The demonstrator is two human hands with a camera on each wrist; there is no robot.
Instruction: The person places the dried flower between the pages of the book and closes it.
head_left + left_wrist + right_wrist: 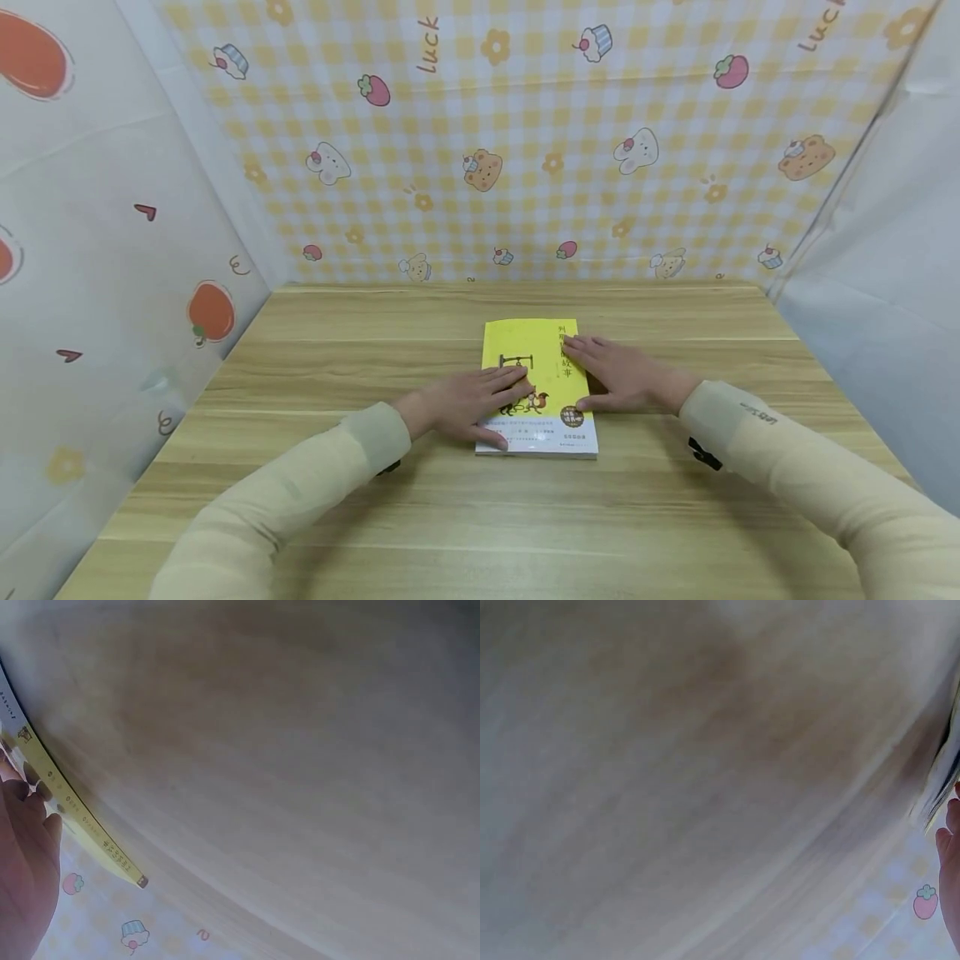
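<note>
A yellow paperback book [536, 342] with a white band along its near edge lies flat on the wooden table, cover up. My left hand [468, 400] rests on the book's left side with fingers extended across the cover picture. On the right side, my right hand [618, 371] lies with its fingers spread over the cover's edge. In the left wrist view the book's yellow spine [71, 791] faces the camera beside the left hand [30, 862]. The right wrist view catches only the book's page edges [941, 780] and part of the right hand [951, 862].
The wooden table [360, 333] spreads around the book on every side. A yellow checked curtain [525, 108] with cartoon prints hangs behind the table's far edge. White sheets stand at the left [112, 250] and right [885, 275].
</note>
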